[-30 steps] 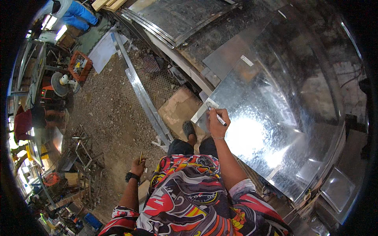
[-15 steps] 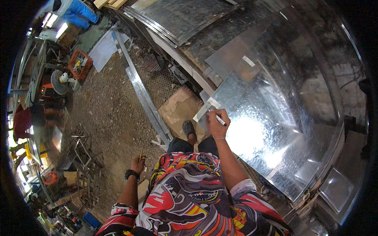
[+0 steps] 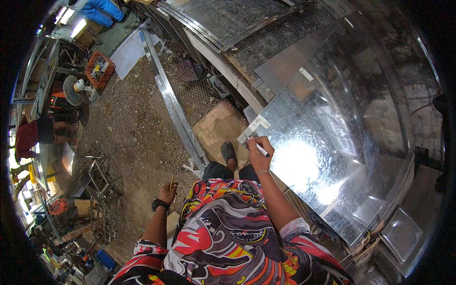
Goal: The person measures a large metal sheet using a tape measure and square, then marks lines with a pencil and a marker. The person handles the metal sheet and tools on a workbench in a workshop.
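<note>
My right hand [image 3: 259, 159] is closed around a marker pen [image 3: 262, 150] with a white barrel and a dark end. It is at the left corner of a large shiny metal sheet [image 3: 289, 114], beside a small pale angled strip [image 3: 258, 124] on that corner. The pen's tip is hidden by my fingers, so contact with the sheet cannot be made out. Low on the left, over the ground, my left hand [image 3: 166, 194] grips a thin yellow pencil-like stick [image 3: 172, 179] pointing up.
Long metal channels [image 3: 173, 107] lie on the gravelly ground, next to a tan board [image 3: 216, 124] near my foot. Farther left are an orange crate [image 3: 100, 70], a fan [image 3: 73, 90] and metal frames [image 3: 97, 166]. A person in blue trousers [image 3: 97, 10] stands at the far left.
My right hand has shifted slightly nearer to me relative to the pale strip, still with the marker pen. The left hand keeps its stick. The whole view has swung a little.
</note>
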Motion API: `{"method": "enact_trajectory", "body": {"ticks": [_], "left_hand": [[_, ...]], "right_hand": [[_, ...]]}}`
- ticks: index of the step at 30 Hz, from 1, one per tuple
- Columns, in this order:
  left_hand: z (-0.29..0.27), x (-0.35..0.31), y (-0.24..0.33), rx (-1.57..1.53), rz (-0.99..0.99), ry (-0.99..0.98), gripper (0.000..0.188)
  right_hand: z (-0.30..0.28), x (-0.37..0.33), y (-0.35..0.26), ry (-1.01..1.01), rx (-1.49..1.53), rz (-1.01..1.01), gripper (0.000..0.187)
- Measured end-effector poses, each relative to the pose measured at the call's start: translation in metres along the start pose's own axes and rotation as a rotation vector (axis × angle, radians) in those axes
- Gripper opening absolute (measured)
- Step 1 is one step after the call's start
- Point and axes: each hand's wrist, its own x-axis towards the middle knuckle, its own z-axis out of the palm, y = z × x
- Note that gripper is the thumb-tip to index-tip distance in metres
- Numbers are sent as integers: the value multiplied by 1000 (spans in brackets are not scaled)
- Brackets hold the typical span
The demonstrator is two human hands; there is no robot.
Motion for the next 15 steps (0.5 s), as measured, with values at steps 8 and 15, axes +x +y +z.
{"method": "enact_trajectory", "body": {"ticks": [8, 15], "left_hand": [[-1, 0, 6, 33, -12, 6, 27], [3, 6, -8, -48, -14, 10, 27]], "right_hand": [[-2, 0, 3, -30, -48, -37, 19], [-3, 1, -9, -22, -63, -12, 19]]}}
